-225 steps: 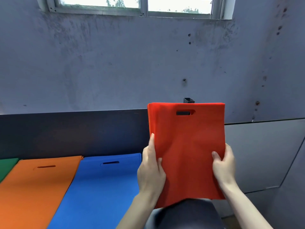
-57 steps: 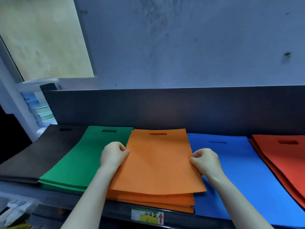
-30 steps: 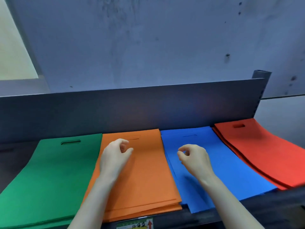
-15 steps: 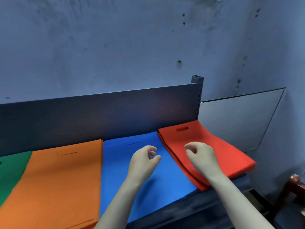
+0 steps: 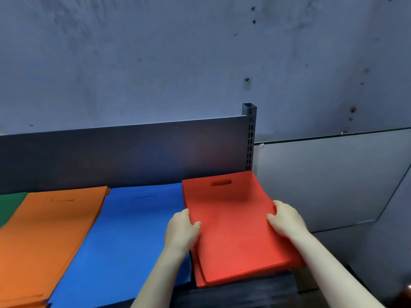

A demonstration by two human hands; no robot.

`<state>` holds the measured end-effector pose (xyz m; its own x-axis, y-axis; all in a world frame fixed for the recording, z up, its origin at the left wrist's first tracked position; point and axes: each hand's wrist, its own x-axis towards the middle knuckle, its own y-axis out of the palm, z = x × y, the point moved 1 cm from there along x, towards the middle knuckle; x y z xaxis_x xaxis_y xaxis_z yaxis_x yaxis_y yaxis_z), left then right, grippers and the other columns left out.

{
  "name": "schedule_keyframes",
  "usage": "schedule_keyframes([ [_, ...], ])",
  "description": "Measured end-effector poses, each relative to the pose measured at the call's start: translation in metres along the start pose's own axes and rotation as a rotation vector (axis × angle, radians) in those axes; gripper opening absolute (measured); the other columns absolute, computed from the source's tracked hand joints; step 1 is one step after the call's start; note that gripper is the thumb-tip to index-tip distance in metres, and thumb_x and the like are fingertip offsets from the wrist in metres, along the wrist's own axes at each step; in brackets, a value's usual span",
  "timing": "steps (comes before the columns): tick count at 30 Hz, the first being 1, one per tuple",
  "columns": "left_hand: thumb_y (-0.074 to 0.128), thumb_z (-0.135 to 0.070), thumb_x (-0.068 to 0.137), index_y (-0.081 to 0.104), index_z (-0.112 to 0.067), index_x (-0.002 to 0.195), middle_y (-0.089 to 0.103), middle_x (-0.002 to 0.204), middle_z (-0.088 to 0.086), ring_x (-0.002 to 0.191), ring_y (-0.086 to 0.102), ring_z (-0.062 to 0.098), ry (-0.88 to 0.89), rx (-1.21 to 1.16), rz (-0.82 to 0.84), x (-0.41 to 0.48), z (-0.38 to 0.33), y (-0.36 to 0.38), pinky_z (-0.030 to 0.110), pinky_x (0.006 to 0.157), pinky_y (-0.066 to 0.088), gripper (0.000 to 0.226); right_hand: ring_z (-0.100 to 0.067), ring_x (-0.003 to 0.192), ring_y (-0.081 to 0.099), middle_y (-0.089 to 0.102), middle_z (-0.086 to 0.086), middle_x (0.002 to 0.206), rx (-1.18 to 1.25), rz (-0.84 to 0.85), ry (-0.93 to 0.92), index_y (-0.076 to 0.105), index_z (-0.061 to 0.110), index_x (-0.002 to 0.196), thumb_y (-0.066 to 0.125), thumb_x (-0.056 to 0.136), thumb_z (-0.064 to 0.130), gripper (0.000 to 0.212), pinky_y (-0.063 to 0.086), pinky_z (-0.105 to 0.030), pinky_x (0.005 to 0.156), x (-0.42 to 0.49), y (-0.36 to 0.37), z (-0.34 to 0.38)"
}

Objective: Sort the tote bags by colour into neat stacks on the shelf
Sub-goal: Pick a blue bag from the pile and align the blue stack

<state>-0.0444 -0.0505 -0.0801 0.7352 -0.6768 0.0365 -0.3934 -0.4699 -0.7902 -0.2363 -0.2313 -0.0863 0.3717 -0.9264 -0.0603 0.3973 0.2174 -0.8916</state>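
Nearest: dark front lip of the shelf point(image 5: 244, 292), w/ both bare forearms reaching in over it. Left hand point(image 5: 181, 227) grips the left edge of the red stack point(image 5: 233, 232), thumb on top, fingers curled round the edge & out of sight. Right hand point(image 5: 285, 221) grips the opposite edge the same way, thumb on top, fingers wrapped at the side.

Red stack = several tote bags lying flat at the shelf's right end. Layers are a bit offset at the near edge; handle slot at the far end.

Touching its left side is the blue stack point(image 5: 133, 230), flat, slot also at the far end. Next left, just beside it, is the orange stack point(image 5: 49, 230), layers stepped at the far right corner. Green stack point(image 5: 10, 205) is at far left, only a corner in view.

Behind all: dark back panel point(image 5: 122, 156), w/ a slotted upright post point(image 5: 250, 134) at its right end, by the red stack's far corner. Beyond that, a stained grey wall point(image 5: 155, 52), and a pale panel point(image 5: 333, 178) to the right.
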Motion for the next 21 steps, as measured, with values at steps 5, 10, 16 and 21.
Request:
schedule_keyframes([
  [5, 0.055, -0.031, 0.086, 0.058, -0.008, 0.094, 0.064, 0.096, 0.005, 0.092, 0.06, 0.025, -0.065, 0.115, 0.024, 0.002, -0.014, 0.013, 0.036, 0.076, 0.05, 0.025, -0.029, 0.106, 0.059, 0.064, -0.008, 0.112, 0.131, 0.084, 0.032, 0.057, 0.013, 0.106, 0.055, 0.085, 0.034, 0.03, 0.044, -0.033, 0.078, 0.023, 0.003, -0.02],
  [10, 0.056, -0.033, 0.086, 0.06, -0.009, 0.095, 0.065, 0.097, 0.004, 0.092, 0.06, 0.024, -0.108, 0.064, 0.074, 0.001, -0.025, 0.023, 0.035, 0.08, 0.05, 0.026, -0.031, 0.088, 0.064, 0.067, -0.015, 0.093, 0.396, 0.136, 0.168, 0.062, 0.004, 0.091, 0.059, 0.086, 0.032, 0.029, 0.043, -0.031, 0.063, 0.041, -0.004, -0.042],
  [16, 0.055, -0.03, 0.087, 0.058, -0.011, 0.099, 0.065, 0.1, 0.003, 0.094, 0.06, 0.024, -0.11, -0.014, 0.073, 0.003, -0.031, 0.026, 0.037, 0.084, 0.05, 0.023, -0.03, 0.076, 0.068, 0.071, -0.016, 0.088, 0.611, 0.336, 0.196, 0.064, 0.003, 0.095, 0.059, 0.088, 0.018, 0.017, 0.054, -0.04, 0.075, 0.039, -0.003, -0.048],
  [21, 0.054, -0.022, 0.089, 0.055, -0.013, 0.098, 0.065, 0.109, 0.001, 0.099, 0.06, 0.021, -0.113, -0.161, 0.074, 0.006, -0.027, 0.027, 0.035, 0.087, 0.049, 0.012, -0.02, 0.087, 0.061, 0.066, -0.002, 0.095, 0.602, -0.019, -0.008, 0.061, 0.014, 0.099, 0.057, 0.085, 0.005, 0.017, 0.042, -0.03, 0.071, 0.023, -0.01, -0.041],
])
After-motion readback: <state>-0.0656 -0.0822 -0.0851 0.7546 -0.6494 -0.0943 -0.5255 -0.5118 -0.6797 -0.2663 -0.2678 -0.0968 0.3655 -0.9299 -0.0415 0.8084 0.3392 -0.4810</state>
